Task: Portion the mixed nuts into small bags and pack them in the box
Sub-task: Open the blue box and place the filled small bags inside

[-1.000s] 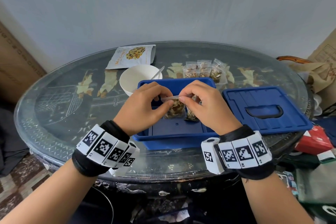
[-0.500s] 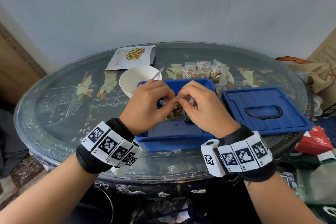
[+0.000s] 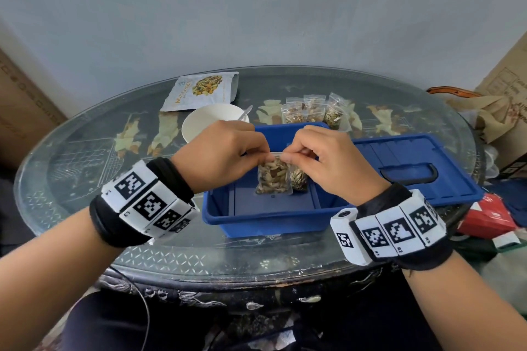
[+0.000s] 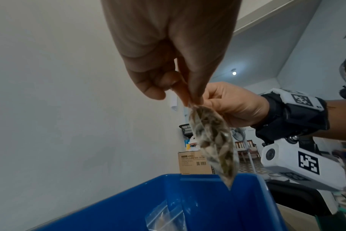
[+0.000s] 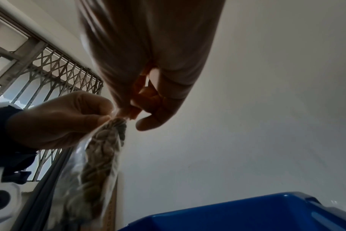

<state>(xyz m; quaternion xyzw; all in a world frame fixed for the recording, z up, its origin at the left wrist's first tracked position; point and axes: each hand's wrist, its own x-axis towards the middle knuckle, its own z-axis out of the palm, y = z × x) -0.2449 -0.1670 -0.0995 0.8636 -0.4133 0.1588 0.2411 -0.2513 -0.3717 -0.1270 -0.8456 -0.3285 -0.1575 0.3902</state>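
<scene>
The small bag of nuts (image 3: 274, 177) hangs above the open blue box (image 3: 265, 219), its top edge pinched by the left hand (image 3: 225, 157) and right hand (image 3: 333, 162). Sealing likely goes best if both pinches run firmly along the strip, bag upright, before lowering it in.

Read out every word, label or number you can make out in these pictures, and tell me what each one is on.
"R1", "R2", "R3": small labels under the marker squares on the right wrist band.
Orange lettering on the nut pouch: too blurred to read.
Printed line and barcode on the cardboard box in the left wrist view: too small to read.
Tiny labels on the left wrist band: unreadable.
</scene>
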